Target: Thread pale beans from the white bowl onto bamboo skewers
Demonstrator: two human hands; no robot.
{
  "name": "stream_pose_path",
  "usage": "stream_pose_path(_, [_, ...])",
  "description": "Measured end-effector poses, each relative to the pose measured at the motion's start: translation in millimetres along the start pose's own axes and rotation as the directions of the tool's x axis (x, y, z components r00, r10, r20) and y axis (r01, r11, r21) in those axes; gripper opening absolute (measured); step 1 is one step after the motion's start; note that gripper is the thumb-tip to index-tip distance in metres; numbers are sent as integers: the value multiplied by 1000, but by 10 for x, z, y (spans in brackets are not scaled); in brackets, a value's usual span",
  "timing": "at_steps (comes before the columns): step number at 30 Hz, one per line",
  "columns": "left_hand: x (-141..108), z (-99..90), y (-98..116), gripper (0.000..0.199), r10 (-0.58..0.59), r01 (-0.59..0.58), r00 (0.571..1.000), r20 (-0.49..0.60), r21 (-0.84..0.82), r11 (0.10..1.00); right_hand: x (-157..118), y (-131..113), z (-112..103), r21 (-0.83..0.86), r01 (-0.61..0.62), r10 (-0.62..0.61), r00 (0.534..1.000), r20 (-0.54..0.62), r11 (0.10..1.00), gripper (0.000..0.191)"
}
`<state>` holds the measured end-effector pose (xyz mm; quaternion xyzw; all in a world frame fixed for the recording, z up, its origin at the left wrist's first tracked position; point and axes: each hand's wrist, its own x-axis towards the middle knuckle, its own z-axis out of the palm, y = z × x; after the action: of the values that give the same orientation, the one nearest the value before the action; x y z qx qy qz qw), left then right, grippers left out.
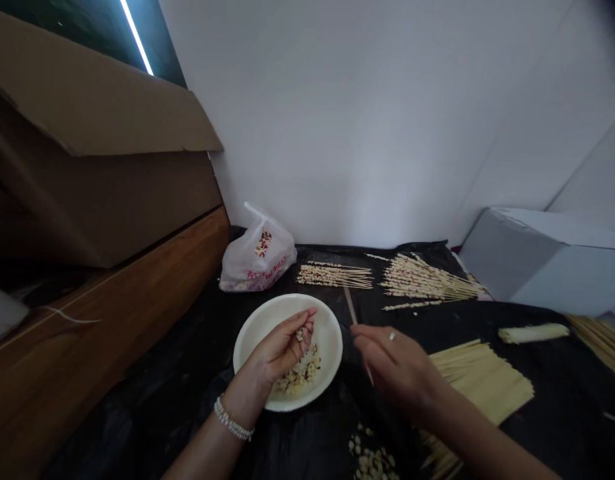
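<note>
My left hand is cupped over a white bowl, its fingers curled round some small pale kernels. More kernels with dark red bits lie in the bowl beneath it. To the right of the bowl, my right hand grips a thin flat wooden stick, which points up and slightly left. A fanned stack of bare pale sticks lies beside and partly behind my right forearm. Loose kernels are scattered on the black sheet below my right hand.
Behind the bowl stands a white plastic bag. Two groups of kernel-covered sticks lie near the wall. A pale bundle is at right, before a white box. A cardboard box stands left.
</note>
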<state>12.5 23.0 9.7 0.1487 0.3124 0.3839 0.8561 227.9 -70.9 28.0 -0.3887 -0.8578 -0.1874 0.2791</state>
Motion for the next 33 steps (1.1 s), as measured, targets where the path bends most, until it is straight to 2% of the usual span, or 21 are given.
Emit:
stream_pose_path(2, [-27, -21, -22, 23, 9, -10, 999, 44, 36, 999, 98, -208, 117, 145, 70, -46, 986, -163, 987, 23])
stream_pose_path(5, [-60, -64, -27, 24, 40, -44, 996, 78, 52, 998, 112, -389, 235, 243, 129, -70, 969, -236, 961, 23])
stream_pose_path(8, [-59, -102, -15, 23, 59, -61, 996, 70, 17, 998, -12, -411, 255, 313, 58, 15, 974, -225, 948, 27])
stream_pose_path(12, [-35, -119, -1, 18, 71, -69, 997, 33, -67, 995, -209, -389, 170, 382, -17, 103, 973, -207, 924, 32])
stream_pose_path(15, [-30, -115, -4, 15, 58, -55, 998, 36, -83, 995, -238, -413, 65, 537, -141, 301, 927, -223, 832, 29])
stream_pose_path(17, [-34, -107, -8, 14, 41, -38, 998, 43, -77, 996, -193, -431, -4, 638, -258, 454, 876, -163, 726, 26])
stream_pose_path(19, [-41, -95, -10, 14, 28, -25, 999, 36, -71, 997, -119, -434, -56, 674, -297, 506, 852, -133, 676, 27])
stream_pose_path(21, [-50, -76, -9, 16, 27, -26, 999, 20, -60, 998, -32, -414, -93, 685, -295, 507, 853, -127, 667, 26])
stream_pose_path(23, [-63, -55, -6, 18, 34, -33, 999, 11, -41, 999, 63, -373, -126, 645, -254, 471, 862, -187, 721, 29])
stream_pose_path(24, [-71, -46, -6, 20, 39, -39, 999, 8, -28, 999, 113, -348, -142, 592, -219, 438, 862, -256, 776, 31])
stream_pose_path(26, [-88, -34, -8, 25, 60, -60, 998, 1, 16, 998, 216, -299, -163, 434, -164, 358, 836, -416, 886, 34])
stream_pose_path(27, [-94, -32, -10, 27, 75, -75, 997, -4, 47, 996, 267, -278, -161, 345, -156, 306, 845, -438, 925, 37])
stream_pose_path(31, [-90, -52, -20, 35, 183, -181, 983, 7, 173, 968, 409, -239, -11, 98, -118, 145, 922, -358, 988, 44])
stream_pose_path(33, [-67, -65, -23, 38, 207, -205, 978, 16, 206, 957, 421, -236, 125, -70, -64, 48, 976, -212, 996, 40])
